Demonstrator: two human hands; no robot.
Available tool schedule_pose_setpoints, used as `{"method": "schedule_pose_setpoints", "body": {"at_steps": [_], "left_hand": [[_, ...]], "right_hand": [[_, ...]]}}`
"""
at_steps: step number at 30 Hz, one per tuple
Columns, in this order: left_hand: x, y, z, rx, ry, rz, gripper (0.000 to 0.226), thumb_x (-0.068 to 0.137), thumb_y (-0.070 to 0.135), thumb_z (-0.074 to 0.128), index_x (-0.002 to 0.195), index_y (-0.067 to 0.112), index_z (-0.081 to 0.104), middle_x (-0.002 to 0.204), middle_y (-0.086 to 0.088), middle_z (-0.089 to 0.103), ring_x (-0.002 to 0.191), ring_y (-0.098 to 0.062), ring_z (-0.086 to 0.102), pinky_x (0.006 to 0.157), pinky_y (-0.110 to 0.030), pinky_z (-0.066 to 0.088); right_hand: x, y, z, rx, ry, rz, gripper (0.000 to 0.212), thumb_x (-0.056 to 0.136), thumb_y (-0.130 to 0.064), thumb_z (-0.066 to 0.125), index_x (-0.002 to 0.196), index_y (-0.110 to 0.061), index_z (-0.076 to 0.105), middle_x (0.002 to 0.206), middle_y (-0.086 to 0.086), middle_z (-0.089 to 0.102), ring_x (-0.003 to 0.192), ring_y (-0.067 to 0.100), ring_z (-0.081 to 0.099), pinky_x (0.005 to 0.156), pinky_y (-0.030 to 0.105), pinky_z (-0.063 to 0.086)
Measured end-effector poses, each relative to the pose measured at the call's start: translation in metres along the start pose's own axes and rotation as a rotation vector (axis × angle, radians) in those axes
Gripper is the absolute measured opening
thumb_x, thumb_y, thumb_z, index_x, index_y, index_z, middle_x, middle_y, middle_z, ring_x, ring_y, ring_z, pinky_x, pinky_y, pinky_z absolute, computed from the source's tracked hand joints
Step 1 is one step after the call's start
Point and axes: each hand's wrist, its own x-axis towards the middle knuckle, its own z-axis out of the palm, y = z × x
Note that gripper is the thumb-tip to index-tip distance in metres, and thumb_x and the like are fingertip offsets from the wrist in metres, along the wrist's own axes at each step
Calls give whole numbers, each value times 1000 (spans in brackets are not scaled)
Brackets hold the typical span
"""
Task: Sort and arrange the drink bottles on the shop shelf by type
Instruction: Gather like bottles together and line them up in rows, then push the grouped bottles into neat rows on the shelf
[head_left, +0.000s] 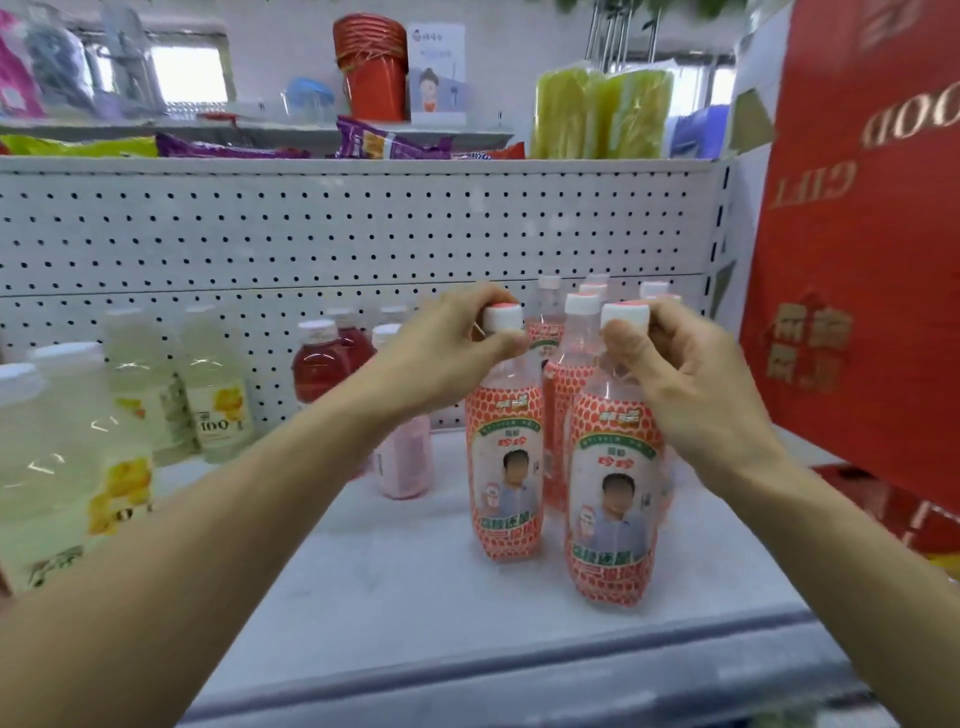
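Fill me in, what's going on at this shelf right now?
A person grips two pink-labelled bottles by their white caps: the left hand on the left bottle, the right hand on the right bottle. Both are upright at the front of the shelf, ahead of matching bottles. Yellow bottles stand at the left, red bottles in the middle.

- My left forearm (249, 499) hides most of the pink bottle (408, 467).
- Red gift box (857, 249) runs off the right edge.
- Pale bottle (57, 467) at left: blurred, cropped.
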Motion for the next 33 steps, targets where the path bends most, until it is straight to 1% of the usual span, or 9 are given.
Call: {"method": "schedule_pose_setpoints", "body": {"at_steps": [2,7,10,13,18,23,27,31,33], "left_hand": [[5,10,16,-30,18,22,19,96,29,63,113,22,61,92,5,64,87,-17,65,78,-41,58],[0,24,53,-209,112,-43,35,99,33,56,132,26,49,102,7,60,90,-2,61,81,-32,58],[-24,15,79,-382,100,-165,55,93,40,62,140,34,33,107,17,57,91,7,63,79,-17,54],[-54,-3,114,-502,29,-308,69,82,21,79,130,37,32,110,17,64,93,9,66,82,-16,57],[-63,-14,146,-556,71,-390,77,82,12,79,135,35,28,123,15,59,110,0,60,77,-12,54],[-55,-5,164,-575,87,-403,81,80,16,81,137,38,27,129,9,57,119,-9,59,102,-37,50],[-52,0,171,-565,141,-426,86,62,40,84,129,50,31,136,2,52,122,-15,58,102,-45,51],[-54,1,168,-537,126,-413,90,71,28,87,140,40,30,138,4,50,124,-12,56,103,-43,51],[-63,2,162,-503,108,-394,94,73,30,87,144,40,27,144,12,43,125,1,50,106,-29,46]], "right_hand": [[-1,10,-21,-39,30,5,21,92,-40,58,95,-20,64,85,1,70,81,15,67,74,32,55],[1,27,-56,-55,133,19,23,84,-51,58,97,-32,61,91,-4,71,88,13,69,83,40,57],[-3,37,-66,-29,123,94,50,75,-53,67,117,-27,55,102,2,70,97,17,67,89,46,55],[-24,52,-63,-68,-16,239,81,69,-43,83,135,-37,36,123,-6,61,109,11,62,94,41,52],[-37,75,-66,-2,17,317,78,76,-14,82,134,-36,35,111,-10,62,89,2,67,71,25,56],[-24,85,-71,27,81,313,82,76,-12,82,139,-30,32,113,-8,60,95,3,64,79,31,55],[-23,93,-69,36,90,318,88,76,-17,83,142,-35,28,126,-3,59,106,13,65,94,45,54],[-35,89,-61,-153,169,291,90,83,-25,78,151,-30,18,149,2,34,136,19,37,110,37,34],[-45,81,-51,-312,285,99,83,87,-24,74,152,-17,22,152,5,25,141,18,22,113,29,22]]}}
